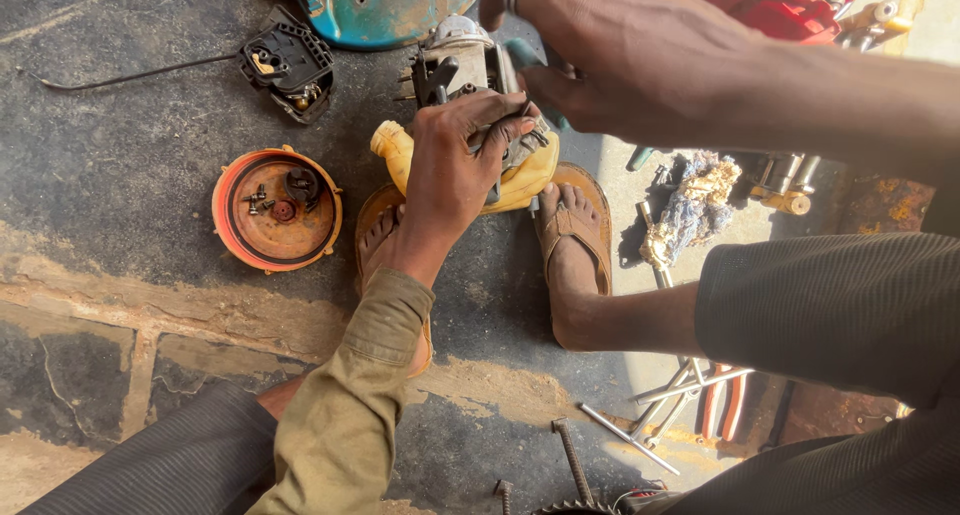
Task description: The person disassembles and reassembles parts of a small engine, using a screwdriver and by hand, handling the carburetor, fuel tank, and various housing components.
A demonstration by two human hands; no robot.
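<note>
Both hands worked on a small grey engine block (470, 70) with a yellow fuel tank (520, 175) beneath it, wedged on the ground between two sandalled feet. Left hand (455, 165), olive sleeve, had its fingers (500, 125) curled tight over the block's front edge, gripping it; whether a tool sat under them could not be told. Right hand (610, 60), ring on one finger, reached across from above, fingers bent around the block's far side, its grip partly hidden. Left of the left fingers lay an orange round cover (277, 210); beyond them, a black plastic part (288, 63) and a blue shell (385, 5). Right of the fingers: a frayed rag (695, 200). Near the knee, loose wrenches (680, 390).
</note>
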